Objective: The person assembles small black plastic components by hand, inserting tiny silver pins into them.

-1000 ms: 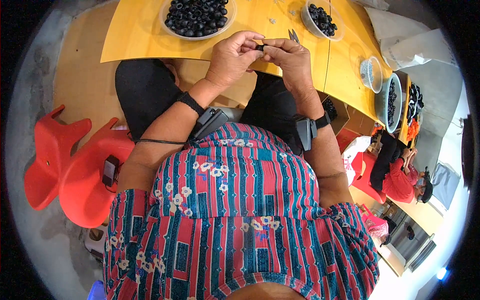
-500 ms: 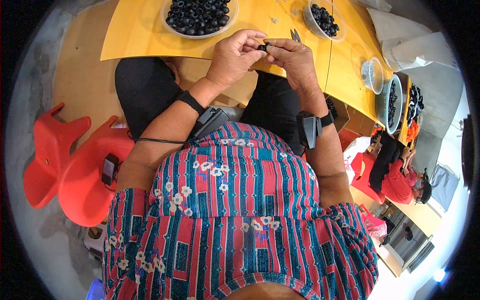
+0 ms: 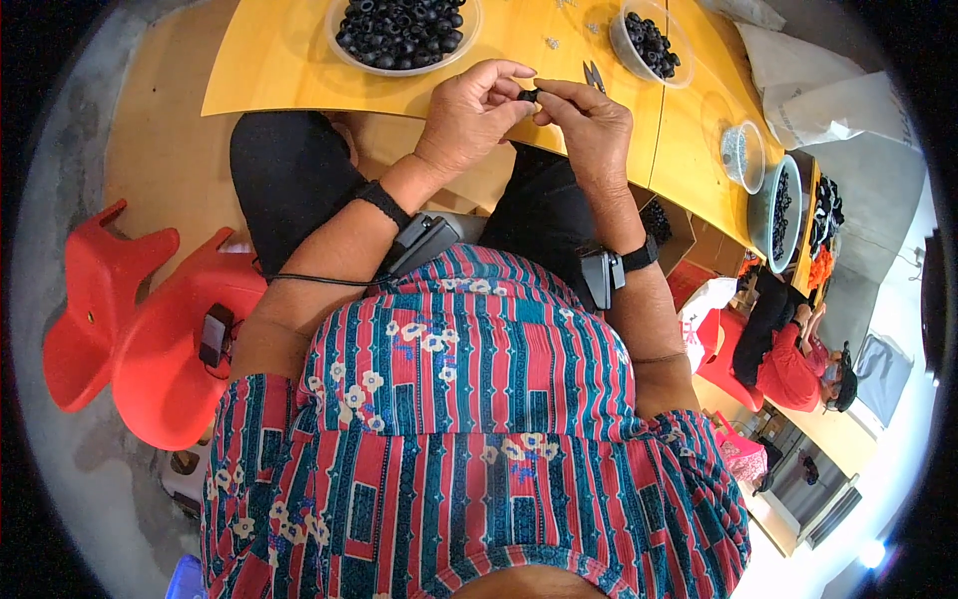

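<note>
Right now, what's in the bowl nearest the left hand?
The bowl holds heaped black parts, some with open ends. They hide its bottom and anything deeper down.

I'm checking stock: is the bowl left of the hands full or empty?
Looks fairly full: black pieces crowd the visible part of the bowl.

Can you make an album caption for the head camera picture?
Left hand and right hand hold a small black piece between them, near a clear bowl on a yellow table.

Ahead, I can pass over the flat yellow tabletop (image 3: 514, 42). A round, clear plastic bowl (image 3: 404, 72) blocks ahead-left; dark, pointed metal scissors (image 3: 599, 78) lie just beyond my right hand (image 3: 599, 130).
</note>
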Demonstrator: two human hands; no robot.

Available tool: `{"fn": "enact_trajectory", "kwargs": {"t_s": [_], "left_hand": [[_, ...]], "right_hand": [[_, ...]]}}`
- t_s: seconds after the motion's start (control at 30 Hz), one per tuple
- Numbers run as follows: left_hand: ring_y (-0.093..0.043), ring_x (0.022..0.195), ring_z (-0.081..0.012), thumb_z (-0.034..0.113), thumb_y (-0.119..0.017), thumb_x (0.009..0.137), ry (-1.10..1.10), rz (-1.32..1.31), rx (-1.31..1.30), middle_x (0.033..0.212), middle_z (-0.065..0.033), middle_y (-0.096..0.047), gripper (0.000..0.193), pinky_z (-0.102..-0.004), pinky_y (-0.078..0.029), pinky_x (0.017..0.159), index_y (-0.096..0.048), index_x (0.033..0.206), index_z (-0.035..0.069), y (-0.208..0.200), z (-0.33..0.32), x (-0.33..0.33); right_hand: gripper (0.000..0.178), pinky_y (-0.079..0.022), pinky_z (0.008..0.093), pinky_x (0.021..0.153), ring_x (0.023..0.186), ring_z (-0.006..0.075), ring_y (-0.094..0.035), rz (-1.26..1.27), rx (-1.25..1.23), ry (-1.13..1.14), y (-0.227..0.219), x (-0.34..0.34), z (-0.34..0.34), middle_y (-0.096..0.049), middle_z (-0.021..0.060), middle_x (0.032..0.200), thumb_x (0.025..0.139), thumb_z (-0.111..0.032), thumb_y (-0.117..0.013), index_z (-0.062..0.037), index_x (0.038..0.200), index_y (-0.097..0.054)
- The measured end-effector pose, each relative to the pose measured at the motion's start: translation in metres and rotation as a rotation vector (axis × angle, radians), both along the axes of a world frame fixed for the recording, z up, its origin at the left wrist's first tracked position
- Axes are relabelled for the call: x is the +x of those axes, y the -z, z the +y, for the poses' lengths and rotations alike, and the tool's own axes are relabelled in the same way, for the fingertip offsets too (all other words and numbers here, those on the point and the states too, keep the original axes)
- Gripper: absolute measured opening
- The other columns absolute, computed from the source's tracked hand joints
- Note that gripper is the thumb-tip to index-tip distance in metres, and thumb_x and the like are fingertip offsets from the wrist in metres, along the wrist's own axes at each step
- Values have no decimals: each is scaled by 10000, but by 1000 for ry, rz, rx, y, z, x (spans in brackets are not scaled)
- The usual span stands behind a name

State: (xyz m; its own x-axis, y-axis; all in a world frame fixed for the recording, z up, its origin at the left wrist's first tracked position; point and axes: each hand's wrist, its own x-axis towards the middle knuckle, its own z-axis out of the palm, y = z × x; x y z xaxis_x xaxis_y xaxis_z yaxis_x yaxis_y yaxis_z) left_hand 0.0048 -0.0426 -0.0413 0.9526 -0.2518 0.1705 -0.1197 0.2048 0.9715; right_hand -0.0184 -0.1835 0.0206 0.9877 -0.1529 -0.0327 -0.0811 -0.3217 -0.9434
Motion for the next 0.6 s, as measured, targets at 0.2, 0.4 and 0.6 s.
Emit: {"fn": "enact_trajectory", "kwargs": {"t_s": [0.2, 0.4, 0.6], "left_hand": [[-595, 669, -79, 45, -683, 765, -25, -36, 49, 811, -48, -631, 292, -216, -521, 598, -614, 1048, 54, 1, -1, 1], [-618, 735, -91, 33, -678, 765, -15, -15, 48, 827, -59, -655, 263, -219, -520, 686, -619, 1021, 22, 2, -1, 1], [-621, 746, -94, 22, -674, 767, 6, 42, 0, 833, -61, -658, 255, -221, -520, 699, -621, 1015, 13, 0, -3, 0]], "right_hand": [[105, -496, 218, 590, 631, 96, -613, -41, -4, 22, 5, -2, 0, -659, 71, 727, 778, 7, -637, 56, 867, -661], [101, -506, 240, 592, 633, 128, -639, -161, -275, -86, 5, 0, -4, -641, 94, 724, 768, 5, -634, 17, 867, -654], [102, -504, 262, 566, 609, 156, -637, -240, -406, -152, 0, 0, -3, -614, 104, 733, 772, -10, -629, -15, 873, -642]]}}
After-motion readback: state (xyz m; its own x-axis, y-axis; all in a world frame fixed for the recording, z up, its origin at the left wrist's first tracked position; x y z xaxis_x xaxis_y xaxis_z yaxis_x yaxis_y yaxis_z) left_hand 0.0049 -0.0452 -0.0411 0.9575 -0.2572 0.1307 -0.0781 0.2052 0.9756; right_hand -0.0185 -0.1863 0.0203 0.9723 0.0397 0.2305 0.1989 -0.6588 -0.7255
